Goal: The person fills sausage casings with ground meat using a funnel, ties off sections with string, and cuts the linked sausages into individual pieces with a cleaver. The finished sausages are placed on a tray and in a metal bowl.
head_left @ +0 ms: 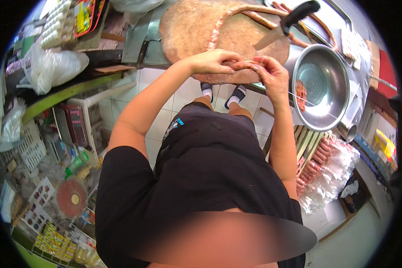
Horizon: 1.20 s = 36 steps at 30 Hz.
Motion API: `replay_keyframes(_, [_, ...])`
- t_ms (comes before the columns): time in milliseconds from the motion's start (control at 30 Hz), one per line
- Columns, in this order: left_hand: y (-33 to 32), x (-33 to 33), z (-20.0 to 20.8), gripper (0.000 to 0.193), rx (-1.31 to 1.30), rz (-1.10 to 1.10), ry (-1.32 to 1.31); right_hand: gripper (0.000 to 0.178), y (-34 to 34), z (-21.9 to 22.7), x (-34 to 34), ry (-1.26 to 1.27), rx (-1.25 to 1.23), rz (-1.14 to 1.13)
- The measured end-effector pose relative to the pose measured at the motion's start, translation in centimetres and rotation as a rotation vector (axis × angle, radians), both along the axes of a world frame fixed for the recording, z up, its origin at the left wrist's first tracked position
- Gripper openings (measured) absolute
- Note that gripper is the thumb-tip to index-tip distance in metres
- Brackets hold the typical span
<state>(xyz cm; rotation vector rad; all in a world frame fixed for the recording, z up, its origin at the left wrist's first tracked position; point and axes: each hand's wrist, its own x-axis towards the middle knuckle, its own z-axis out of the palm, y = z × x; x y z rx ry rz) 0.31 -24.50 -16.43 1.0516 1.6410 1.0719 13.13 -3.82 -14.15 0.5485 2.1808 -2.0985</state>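
The left hand [218, 62] and right hand [274, 77] pinch a reddish sausage length [244, 65] above the round board's [187, 33] near edge, seemingly to control both ends, while the steel bowl [322, 48] of minced meat [300, 94] sits right, presumably for easy reach.

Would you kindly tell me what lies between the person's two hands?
In the head view, a short stretch of reddish sausage lies between the left hand and the right hand.
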Motion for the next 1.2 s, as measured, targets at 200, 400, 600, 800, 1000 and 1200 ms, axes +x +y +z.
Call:
replay_keyframes(200, [2.7, 3.5, 0.0, 0.063, 0.062, 0.236, -0.184, 0.008, -0.3, 0.2, 1.1, 0.020, 0.396, 0.118])
replay_keyframes(400, [3.9, 8.4, -2.0, 0.029, 0.209, 0.484, -0.037, 0.009, -0.5, 1.2, 2.2, -0.022, 0.679, 0.354])
replay_keyframes(600, [2.4, 9.3, -4.3, 0.018, 0.219, 0.492, 0.033, 0.007, 0.6, 0.9, 2.0, -0.207, 0.323, 0.435])
replay_keyframes(800, [2.4, 7.3, -5.4, 0.028, 0.279, 0.205, -0.502, 0.010, -0.1, 1.1, 1.2, 0.125, 0.448, 0.542])
replay_keyframes(1000, [4.5, 6.2, -5.9, 0.031, 0.390, -0.032, -0.736, 0.014, 0.9, 2.3, 0.7, 0.145, 0.416, 0.582])
replay_keyframes(1200, [7.1, 7.9, -6.3, 0.025, 0.343, 0.055, -0.539, 0.014, 2.9, 2.9, 0.9, -0.001, 0.261, 0.653])
